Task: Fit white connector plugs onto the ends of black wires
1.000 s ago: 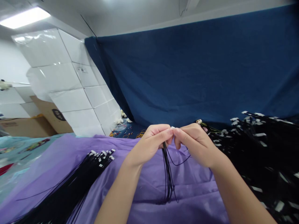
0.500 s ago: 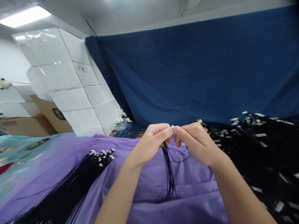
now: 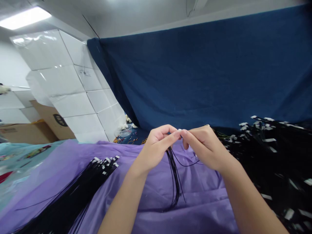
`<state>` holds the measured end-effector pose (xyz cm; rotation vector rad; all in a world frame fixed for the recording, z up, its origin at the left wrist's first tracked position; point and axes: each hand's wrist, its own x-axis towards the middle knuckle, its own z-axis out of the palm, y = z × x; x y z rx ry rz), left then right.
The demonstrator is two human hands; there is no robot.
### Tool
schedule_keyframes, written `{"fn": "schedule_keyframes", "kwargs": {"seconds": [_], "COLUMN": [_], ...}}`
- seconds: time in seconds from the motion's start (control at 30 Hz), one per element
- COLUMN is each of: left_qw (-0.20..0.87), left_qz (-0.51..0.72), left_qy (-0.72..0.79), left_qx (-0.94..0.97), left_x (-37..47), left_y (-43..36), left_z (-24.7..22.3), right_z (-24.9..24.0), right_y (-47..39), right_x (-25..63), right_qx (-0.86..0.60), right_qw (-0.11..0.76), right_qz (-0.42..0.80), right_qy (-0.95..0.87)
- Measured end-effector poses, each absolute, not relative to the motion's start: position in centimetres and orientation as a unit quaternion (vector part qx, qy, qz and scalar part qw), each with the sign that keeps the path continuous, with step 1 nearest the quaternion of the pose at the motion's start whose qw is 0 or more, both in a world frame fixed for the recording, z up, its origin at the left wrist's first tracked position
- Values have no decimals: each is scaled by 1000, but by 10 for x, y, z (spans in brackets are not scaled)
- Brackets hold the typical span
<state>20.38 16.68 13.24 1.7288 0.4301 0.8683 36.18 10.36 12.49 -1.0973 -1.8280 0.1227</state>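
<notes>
Pinching: the left hand point(image 3: 156, 148) and the right hand point(image 3: 207, 146) meet near the middle of the frame, their thumb tips close together at a tiny white tip point(image 3: 179, 130).
Left fingers: curled in, thumb against the index side, gripping a small bunch of black cords point(image 3: 173, 178) from above.
Right fingers: thumb and forefinger drawn together at the white tip, the others folded under; the contact is small and partly covered, so how much of the tip each hand bears is hard to say.
Hanging bunch: the black cords drop from beneath the left hand toward the bottom centre, in front of purple cloth point(image 3: 200, 193).
Stray strand: one thin cord point(image 3: 186, 165) bows away from the bunch to the underside of the right hand.
Lower left: a thick black bundle point(image 3: 70, 198) lies slantwise on the purple cloth, white ends point(image 3: 106, 164) pointing up and right.
Right edge: a large dark heap point(image 3: 258, 165) with scattered white tabs, somewhat blurred.
Behind: a dark blue cloth point(image 3: 207, 74) fills the upper centre and right.
Upper left: stacked white boxes point(image 3: 63, 78) under clear wrap, a brown carton point(image 3: 26, 133) below them.
Centre left: a clear bowl point(image 3: 124, 131) stands beside the stack.
</notes>
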Motion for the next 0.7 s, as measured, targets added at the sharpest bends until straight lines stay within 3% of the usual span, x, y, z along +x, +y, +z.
{"fn": "schedule_keyframes", "kwargs": {"seconds": [0.27,0.5,0.6,0.7], "left_qw": [562,564,585,598], "left_qz": [415,451,450,461], "left_qy": [209,285,298,289], "left_qx": [685,630,606,588], "left_x": [205,206,205,205], "left_y": [176,184,187,188], "left_z": [129,129,128,127], "right_z": [126,128,131,132], "right_y": [104,99,92,88], "right_x": [365,357,352,347], "right_qx": [-494,-504,-492,-512], "right_qw": [481,546,510,401], "right_qz": [10,-170,-96,47], "right_qy": [-724,-647,-699,-758]}}
